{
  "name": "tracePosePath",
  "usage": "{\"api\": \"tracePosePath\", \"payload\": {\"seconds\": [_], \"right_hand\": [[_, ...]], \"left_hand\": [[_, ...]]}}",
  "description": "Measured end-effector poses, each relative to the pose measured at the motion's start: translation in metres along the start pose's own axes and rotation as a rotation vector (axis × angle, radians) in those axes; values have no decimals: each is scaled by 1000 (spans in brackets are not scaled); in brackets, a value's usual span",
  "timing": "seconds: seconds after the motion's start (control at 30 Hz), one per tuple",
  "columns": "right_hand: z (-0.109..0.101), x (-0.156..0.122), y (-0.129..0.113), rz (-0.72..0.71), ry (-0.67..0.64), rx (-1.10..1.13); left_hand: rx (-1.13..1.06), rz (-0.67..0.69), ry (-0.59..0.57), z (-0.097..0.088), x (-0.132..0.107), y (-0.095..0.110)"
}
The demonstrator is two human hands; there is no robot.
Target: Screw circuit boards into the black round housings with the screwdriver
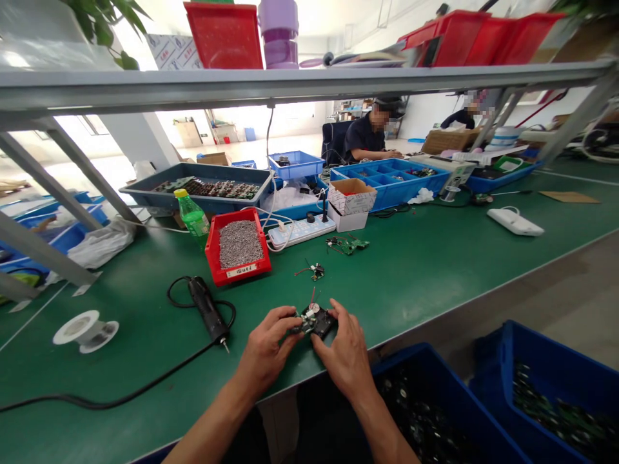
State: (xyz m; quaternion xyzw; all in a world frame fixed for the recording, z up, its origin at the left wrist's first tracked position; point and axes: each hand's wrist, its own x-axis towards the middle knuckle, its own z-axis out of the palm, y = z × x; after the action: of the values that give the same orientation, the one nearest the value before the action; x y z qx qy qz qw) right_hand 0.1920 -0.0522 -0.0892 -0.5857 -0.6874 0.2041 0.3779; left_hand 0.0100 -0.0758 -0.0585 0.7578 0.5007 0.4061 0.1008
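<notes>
Both my hands meet near the front edge of the green table (pixel 425 270), pinching a small black electronic part (pixel 315 320) with a circuit board and thin red wires. My left hand (pixel 268 348) grips its left side with closed fingers. My right hand (pixel 344 351) closes on its right side. A black electric screwdriver (pixel 207 310) with a black cord lies just left of my left hand. A second small wired board (pixel 316 271) lies on the table behind the part.
A red bin of screws (pixel 239 245), a green bottle (pixel 193 218), a white power strip (pixel 300 230), green circuit boards (pixel 353 244) and a white spool (pixel 84 330) are on the table. Blue crates (pixel 546 386) stand below right. Two people sit at the far end.
</notes>
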Motion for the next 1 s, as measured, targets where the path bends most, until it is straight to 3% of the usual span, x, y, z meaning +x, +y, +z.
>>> {"api": "tracePosePath", "payload": {"seconds": [0.23, 0.4, 0.63, 1.0], "right_hand": [[-2, -2, 4, 2, -5, 69], [-1, -3, 8, -2, -10, 75], [-2, -4, 9, -45, 12, 70], [-3, -4, 9, -39, 3, 79]], "left_hand": [[204, 102, -203, 11, 14, 10], [287, 151, -180, 13, 20, 15], [274, 99, -198, 17, 21, 17], [204, 58, -138, 25, 21, 17]]}}
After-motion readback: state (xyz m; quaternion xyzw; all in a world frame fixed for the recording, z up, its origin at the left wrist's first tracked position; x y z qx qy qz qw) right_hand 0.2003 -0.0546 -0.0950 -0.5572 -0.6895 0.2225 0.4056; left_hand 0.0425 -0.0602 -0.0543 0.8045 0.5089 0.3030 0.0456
